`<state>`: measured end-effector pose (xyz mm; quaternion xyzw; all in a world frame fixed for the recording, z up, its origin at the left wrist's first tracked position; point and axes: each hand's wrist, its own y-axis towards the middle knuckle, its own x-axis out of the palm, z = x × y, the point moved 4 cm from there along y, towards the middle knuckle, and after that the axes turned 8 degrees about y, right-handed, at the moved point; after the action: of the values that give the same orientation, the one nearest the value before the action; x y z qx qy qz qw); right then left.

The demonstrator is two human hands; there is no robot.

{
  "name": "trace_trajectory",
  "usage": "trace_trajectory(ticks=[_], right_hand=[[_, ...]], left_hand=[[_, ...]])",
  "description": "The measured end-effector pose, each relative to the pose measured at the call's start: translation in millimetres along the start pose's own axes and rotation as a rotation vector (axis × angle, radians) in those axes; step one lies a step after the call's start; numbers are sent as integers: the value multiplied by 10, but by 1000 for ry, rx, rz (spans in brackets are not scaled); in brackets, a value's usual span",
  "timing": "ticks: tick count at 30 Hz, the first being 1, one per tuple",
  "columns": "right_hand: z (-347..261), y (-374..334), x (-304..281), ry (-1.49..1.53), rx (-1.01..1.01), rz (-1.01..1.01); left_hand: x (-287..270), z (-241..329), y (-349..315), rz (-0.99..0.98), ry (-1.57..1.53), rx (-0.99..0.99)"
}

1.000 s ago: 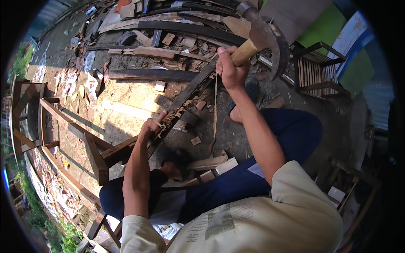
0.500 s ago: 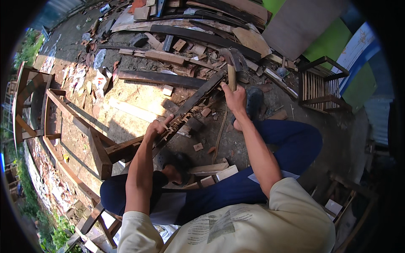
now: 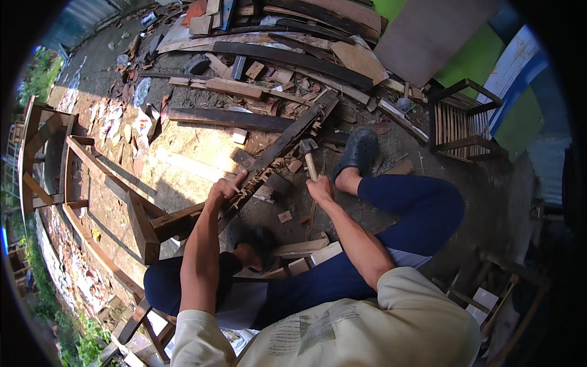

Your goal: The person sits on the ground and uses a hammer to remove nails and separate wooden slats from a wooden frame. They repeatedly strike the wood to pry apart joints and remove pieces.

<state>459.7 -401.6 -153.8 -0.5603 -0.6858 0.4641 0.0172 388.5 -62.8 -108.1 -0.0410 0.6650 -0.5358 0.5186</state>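
Note:
My right hand (image 3: 320,189) is closed round the pale wooden handle of a hatchet (image 3: 310,160), its grey head close to the right edge of a dark wooden beam (image 3: 278,147). That beam slants from lower left to upper right in front of me, its right side rough with pale splinters and notches. My left hand (image 3: 224,192) grips the beam lower down, a finger or thumb stretched along it. Whether the hatchet's edge touches the wood I cannot tell.
A wooden frame (image 3: 137,220) stands at the left, against the beam's lower end. Planks and offcuts (image 3: 293,58) pile up at the back. A slatted wooden stand (image 3: 461,125) is at the right. My clog-shod feet (image 3: 359,150) flank the beam.
My right hand has come down and to the left with the hatchet, from beside the beam's far end to its splintered middle. My left hand stays on the beam.

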Motion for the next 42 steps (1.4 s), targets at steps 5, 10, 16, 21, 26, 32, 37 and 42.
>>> trace_trajectory(ticks=[5,10,16,21,26,32,37,42], right_hand=[[-785,3,-334,256,-367,156],[-593,81,-219,286,-455,237],[342,336,155,-291,-120,-79],[247,77,113,-94,236,-195],[410,171,113,-214,-63,-38],[-176,171,-244,-469,-366,-231],[-489,546,-425,-851,-605,-337],[-722,530,-370,-1056,-771,-489]], left_hand=[[48,-46,56,23,37,22],[-36,86,-89,15,-16,86],[67,-109,-43,-31,-104,69],[10,-18,51,14,-94,117],[48,-19,27,-10,-125,135],[-159,271,-406,-10,-162,203],[-82,115,-196,-13,-128,166],[-4,4,-64,-69,-65,118]])
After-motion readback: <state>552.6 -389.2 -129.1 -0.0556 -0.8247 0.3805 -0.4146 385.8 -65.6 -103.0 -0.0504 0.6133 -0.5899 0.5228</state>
